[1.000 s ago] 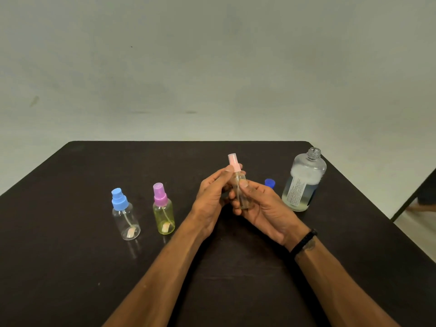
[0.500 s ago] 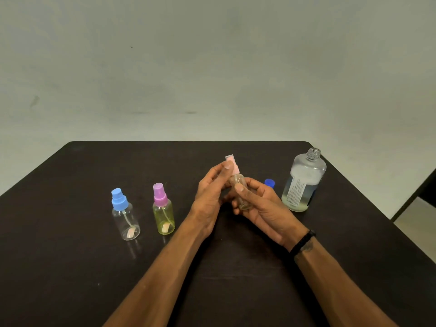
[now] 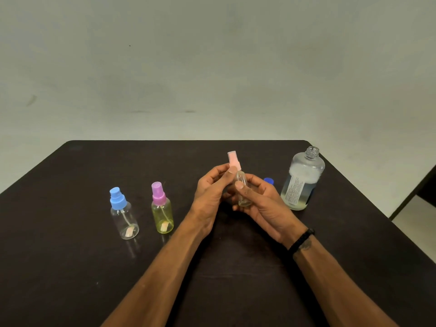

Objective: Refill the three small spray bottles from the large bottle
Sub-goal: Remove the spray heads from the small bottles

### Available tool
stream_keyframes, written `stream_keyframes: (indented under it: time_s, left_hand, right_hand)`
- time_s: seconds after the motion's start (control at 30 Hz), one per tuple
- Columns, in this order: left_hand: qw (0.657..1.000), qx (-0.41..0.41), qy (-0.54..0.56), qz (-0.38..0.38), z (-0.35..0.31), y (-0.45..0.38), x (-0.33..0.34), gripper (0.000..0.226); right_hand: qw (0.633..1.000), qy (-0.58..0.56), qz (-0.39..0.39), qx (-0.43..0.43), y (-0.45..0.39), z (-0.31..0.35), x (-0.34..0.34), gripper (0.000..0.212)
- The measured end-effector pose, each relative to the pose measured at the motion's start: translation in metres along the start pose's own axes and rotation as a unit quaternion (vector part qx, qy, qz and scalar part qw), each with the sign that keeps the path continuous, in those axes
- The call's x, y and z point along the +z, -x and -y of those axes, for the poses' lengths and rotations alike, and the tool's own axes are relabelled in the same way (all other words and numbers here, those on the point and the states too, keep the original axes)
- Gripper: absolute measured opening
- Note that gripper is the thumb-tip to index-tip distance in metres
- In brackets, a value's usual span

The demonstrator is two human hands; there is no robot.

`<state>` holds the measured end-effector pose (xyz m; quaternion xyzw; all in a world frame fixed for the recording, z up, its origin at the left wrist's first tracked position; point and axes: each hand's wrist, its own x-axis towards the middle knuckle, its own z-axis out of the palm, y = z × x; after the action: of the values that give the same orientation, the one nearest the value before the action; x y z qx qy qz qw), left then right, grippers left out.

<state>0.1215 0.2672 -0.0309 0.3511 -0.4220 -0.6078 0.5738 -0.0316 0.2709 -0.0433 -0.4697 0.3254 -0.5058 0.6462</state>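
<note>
A small clear spray bottle (image 3: 243,185) is held above the middle of the black table (image 3: 70,267). My right hand (image 3: 262,204) grips its body. My left hand (image 3: 212,187) pinches its light pink spray cap (image 3: 233,159). To the left stand a clear spray bottle with a blue cap (image 3: 123,214) and a yellow spray bottle with a purple cap (image 3: 161,208), both upright. The large clear bottle (image 3: 302,179) stands open-necked at the right, partly filled with liquid. Its blue cap (image 3: 269,181) lies beside it, half hidden behind my right hand.
The table's right edge (image 3: 377,204) runs close past the large bottle, with pale floor beyond. A dark piece of furniture (image 3: 424,185) shows at the far right. A plain grey wall stands behind the table.
The pink cap tilted to the left and dipped half a second ago, and now stands higher on the bottle again. Both hands stayed in place around the small bottle.
</note>
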Motion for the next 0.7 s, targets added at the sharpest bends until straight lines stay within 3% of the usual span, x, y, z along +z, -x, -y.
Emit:
stream_keyframes:
  time_s: [0.3,0.5,0.7]
  left_hand:
    - [0.999,0.033,-0.01,-0.039,-0.003,-0.001,0.001,0.034]
    - [0.997,0.057,0.027,-0.036,-0.01,0.0,0.002,0.053]
    - [0.995,0.084,0.021,-0.039,-0.013,-0.001,0.003,0.044]
  right_hand:
    - [0.996,0.09,-0.004,-0.021,0.004,0.002,0.003,0.043]
    - [0.988,0.146,-0.014,-0.04,0.004,0.0,0.005,0.041]
    - [0.983,0.172,-0.032,-0.059,0.003,-0.001,0.003,0.04]
